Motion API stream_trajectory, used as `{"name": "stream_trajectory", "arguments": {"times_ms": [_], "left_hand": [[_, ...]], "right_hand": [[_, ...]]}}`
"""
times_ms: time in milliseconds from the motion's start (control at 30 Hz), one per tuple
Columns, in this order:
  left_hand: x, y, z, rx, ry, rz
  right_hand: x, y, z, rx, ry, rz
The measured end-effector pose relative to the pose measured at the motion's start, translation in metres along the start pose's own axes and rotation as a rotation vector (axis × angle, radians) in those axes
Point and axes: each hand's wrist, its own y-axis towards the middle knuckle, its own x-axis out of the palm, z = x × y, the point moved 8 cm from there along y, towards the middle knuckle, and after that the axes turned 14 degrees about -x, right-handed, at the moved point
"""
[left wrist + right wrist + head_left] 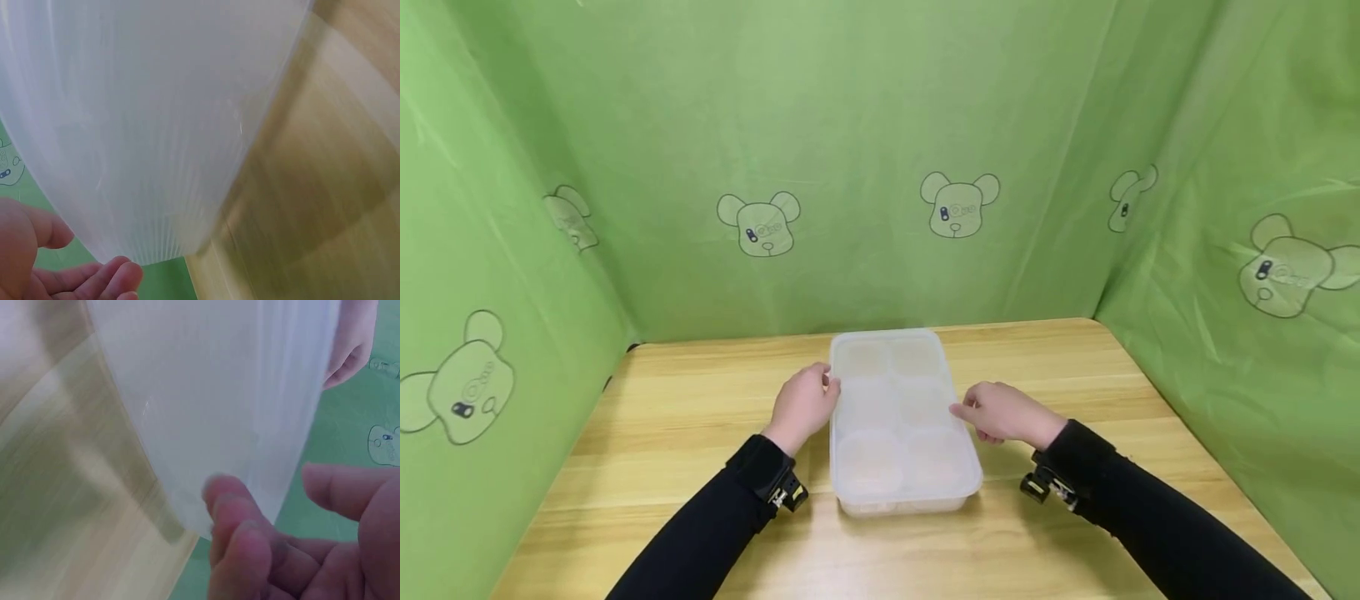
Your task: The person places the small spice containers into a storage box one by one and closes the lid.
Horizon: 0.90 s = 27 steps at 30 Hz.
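A translucent white plastic box (891,417) with a lid lies flat on the table, and several compartments show through its lid. At its left long side is my left hand (805,404), with the thumb at the lid's edge and the fingers bent loosely beside the wall. My right hand (1003,412) is by the opposite side, thumb and fingers apart. In the right wrist view its fingers (240,550) are bent in front of the box wall (194,406), while the thumb stands away from it. In the left wrist view the box's ribbed wall (150,125) fills the middle.
The wooden table (700,417) extends on both sides of the box. Green curtains (865,100) printed with bear heads enclose the back, left and right. Small cameras are strapped to both black sleeves.
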Motion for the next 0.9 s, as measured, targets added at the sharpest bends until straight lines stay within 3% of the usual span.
{"name": "stream_trajectory", "arguments": {"times_ms": [500,767,900], "left_hand": [[0.009,-0.007,-0.005,-0.196,0.015,0.022],[0.015,-0.007,-0.003,-0.229,0.041,0.048],[0.02,-0.008,-0.004,-0.243,0.071,0.036]], "right_hand": [[0.005,0.039,0.023,0.102,0.024,0.206],[0.008,0.051,0.031,0.177,0.038,0.281],[0.014,0.052,0.033,0.198,0.07,0.268]]}}
